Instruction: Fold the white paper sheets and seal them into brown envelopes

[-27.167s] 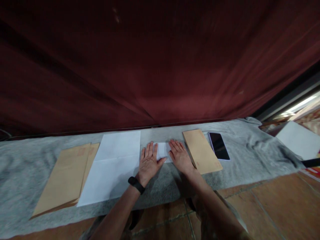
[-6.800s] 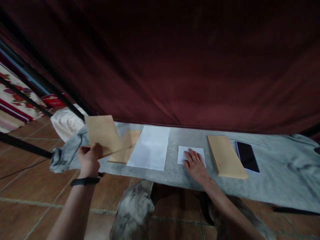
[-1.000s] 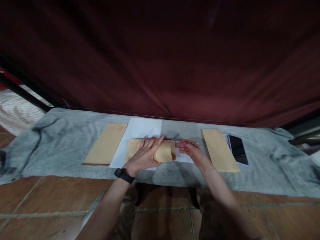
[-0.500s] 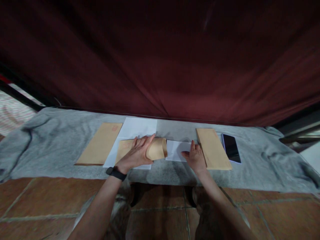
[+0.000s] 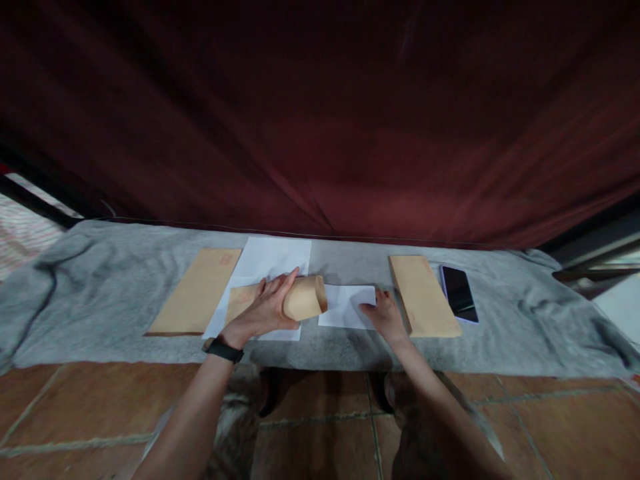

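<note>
My left hand [image 5: 267, 308], with a dark band on its wrist, grips a brown envelope [image 5: 303, 298] and squeezes it so that its mouth gapes to the right. Just right of that mouth lies a folded white paper [image 5: 345, 307]. My right hand [image 5: 388, 316] pinches the paper's right end between thumb and fingers. Whether the paper's left end is inside the envelope, I cannot tell. Beneath the left hand and envelope, white sheets [image 5: 275, 255] are spread on the grey cloth.
Another brown envelope [image 5: 200, 290] lies to the left. A stack of brown envelopes [image 5: 425, 297] lies right of my right hand, beside a phone [image 5: 459, 293]. Grey cloth [image 5: 525, 307] covers the narrow surface, and a dark red curtain [image 5: 320, 133] hangs behind it.
My right hand's fingers have closed on the folded paper's right end, where they were more spread before. The envelope's mouth is rounder and wider. The whole view has shifted slightly.
</note>
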`<action>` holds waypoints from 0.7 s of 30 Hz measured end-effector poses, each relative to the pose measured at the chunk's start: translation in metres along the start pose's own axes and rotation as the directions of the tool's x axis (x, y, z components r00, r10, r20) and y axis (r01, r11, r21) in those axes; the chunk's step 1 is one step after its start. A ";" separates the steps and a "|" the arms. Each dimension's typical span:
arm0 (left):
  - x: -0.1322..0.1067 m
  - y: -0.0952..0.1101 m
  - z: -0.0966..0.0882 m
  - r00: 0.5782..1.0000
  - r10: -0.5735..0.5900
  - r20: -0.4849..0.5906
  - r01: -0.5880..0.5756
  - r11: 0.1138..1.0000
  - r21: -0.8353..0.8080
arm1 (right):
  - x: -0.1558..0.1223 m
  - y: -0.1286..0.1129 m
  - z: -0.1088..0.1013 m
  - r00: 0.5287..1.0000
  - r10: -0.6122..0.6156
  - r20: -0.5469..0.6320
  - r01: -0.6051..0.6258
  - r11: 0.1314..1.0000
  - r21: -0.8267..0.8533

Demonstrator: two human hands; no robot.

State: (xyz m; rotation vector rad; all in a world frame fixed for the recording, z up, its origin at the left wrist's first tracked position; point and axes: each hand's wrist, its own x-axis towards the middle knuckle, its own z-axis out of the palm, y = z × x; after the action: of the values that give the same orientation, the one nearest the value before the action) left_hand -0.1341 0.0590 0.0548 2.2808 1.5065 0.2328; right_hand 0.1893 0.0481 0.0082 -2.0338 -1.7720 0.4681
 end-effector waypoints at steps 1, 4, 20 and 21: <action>0.000 0.000 0.000 1.000 0.000 -0.001 0.000 1.000 -0.001 | 0.001 0.000 -0.003 1.000 0.009 0.024 -0.010 1.000 0.028; 0.000 -0.002 0.001 1.000 0.004 -0.008 -0.004 1.000 -0.002 | 0.006 0.003 -0.014 0.997 0.031 0.065 -0.041 0.986 0.163; 0.004 0.007 0.001 0.999 0.025 0.032 -0.022 0.996 -0.087 | 0.005 -0.005 -0.031 0.986 0.135 0.103 -0.154 0.460 0.875; 0.004 0.008 0.000 0.999 0.025 0.032 -0.022 0.996 -0.090 | 0.005 -0.007 -0.029 0.986 0.132 0.103 -0.155 0.479 0.864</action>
State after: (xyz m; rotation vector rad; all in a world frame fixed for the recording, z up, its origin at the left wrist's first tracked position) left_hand -0.1259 0.0595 0.0573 2.2227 1.4245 0.2632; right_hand 0.1990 0.0516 0.0369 -1.3821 -0.9659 1.1716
